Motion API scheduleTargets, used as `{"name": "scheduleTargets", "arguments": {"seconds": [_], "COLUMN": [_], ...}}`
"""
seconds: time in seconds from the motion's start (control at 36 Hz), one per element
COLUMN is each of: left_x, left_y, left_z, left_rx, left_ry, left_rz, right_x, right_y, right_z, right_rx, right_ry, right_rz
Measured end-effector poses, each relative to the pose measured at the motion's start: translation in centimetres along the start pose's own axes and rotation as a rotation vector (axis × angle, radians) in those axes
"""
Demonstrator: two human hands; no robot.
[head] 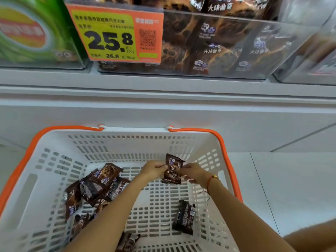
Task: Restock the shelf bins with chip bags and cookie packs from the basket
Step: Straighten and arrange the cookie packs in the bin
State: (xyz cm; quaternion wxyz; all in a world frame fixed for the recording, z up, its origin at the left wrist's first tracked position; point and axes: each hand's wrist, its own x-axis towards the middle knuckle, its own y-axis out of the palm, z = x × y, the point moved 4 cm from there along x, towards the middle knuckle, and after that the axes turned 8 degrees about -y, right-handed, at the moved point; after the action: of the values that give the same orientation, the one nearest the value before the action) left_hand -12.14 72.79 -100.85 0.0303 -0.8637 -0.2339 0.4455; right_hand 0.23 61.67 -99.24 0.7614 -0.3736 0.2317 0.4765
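**Brown cookie pack held by both hands over the basket**

Brown and glossy, one cookie pack (172, 170) stands nearly upright above the far part of a white slotted shopping basket (54, 160) with orange handles (229, 157). Both hands pinch it: the left hand (154, 169) grips its left edge with curled fingers, and the right hand (194, 172) grips its right edge the same way. A red string bracelet (211, 180) sits on the right wrist.

More cookie packs of the same kind lie in the basket. A loose heap (94, 188) fills the left side, partly under the left forearm, a single pack (184, 217) lies apart on the right of the floor, and another (127, 241) shows at the near edge.

Above the basket runs a white shelf ledge (163, 88). On it stands a clear bin (218, 46) packed with matching dark cookie packs, with an orange and yellow price tag (114, 33) reading 25.8 fixed on its left front. A green package (34, 31) fills the neighbouring bin to the left, and another clear bin (309, 60), blurred, shows at the right
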Motion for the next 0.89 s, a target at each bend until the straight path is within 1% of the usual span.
{"name": "scheduleTargets", "arguments": {"seconds": [0.14, 0.19, 0.25, 0.33, 0.44, 0.53, 0.58, 0.64, 0.69, 0.78, 0.83, 0.89], "left_x": [-3.8, -5.8, -7.4, -10.0, -14.0, -17.1, -19.0, -20.5, -21.8, -23.4, -24.4, -25.2], "left_y": [-1.7, -2.8, -4.1, -6.1, -8.3, -9.0, -9.3, -9.7, -10.1, -10.6, -10.7, -10.5], "left_z": [-1.3, -2.3, -3.3, -5.5, -9.7, -13.2, -15.2, -17.1, -18.8, -20.8, -22.1, -23.4], "left_rx": [-0.039, -0.033, -0.011, 0.014, -0.080, -0.050, -0.003, 0.034, 0.012, -0.077, -0.140, -0.230], "left_ry": [-0.008, 0.023, 0.060, 0.148, 0.289, 0.394, 0.460, 0.527, 0.590, 0.650, 0.693, 0.699], "left_rz": [0.126, 0.197, 0.230, 0.229, 0.194, 0.148, 0.099, 0.036, 0.001, -0.062, -0.104, -0.087], "right_x": [-2.7, -4.2, -5.6, -7.8, -11.9, -15.2, -17.3, -19.3, -20.9, -22.3, -23.3, -24.3], "right_y": [-1.2, -2.0, -3.1, -4.8, -6.9, -8.3, -9.5, -10.6, -12.0, -14.5, -15.8, -16.7], "right_z": [2.5, 4.4, 6.4, 9.9, 15.2, 18.7, 20.4, 22.0, 23.1, 23.6, 23.7, 24.0], "right_rx": [0.029, 0.015, -0.029, -0.100, -0.268, -0.357, -0.360, -0.352, -0.310, -0.158, -0.028, 0.119], "right_ry": [-0.051, -0.094, -0.158, -0.273, -0.440, -0.541, -0.596, -0.650, -0.701, -0.760, -0.781, -0.817], "right_rz": [0.178, 0.214, 0.230, 0.217, 0.209, 0.181, 0.141, 0.095, 0.027, -0.092, -0.130, -0.174]}}
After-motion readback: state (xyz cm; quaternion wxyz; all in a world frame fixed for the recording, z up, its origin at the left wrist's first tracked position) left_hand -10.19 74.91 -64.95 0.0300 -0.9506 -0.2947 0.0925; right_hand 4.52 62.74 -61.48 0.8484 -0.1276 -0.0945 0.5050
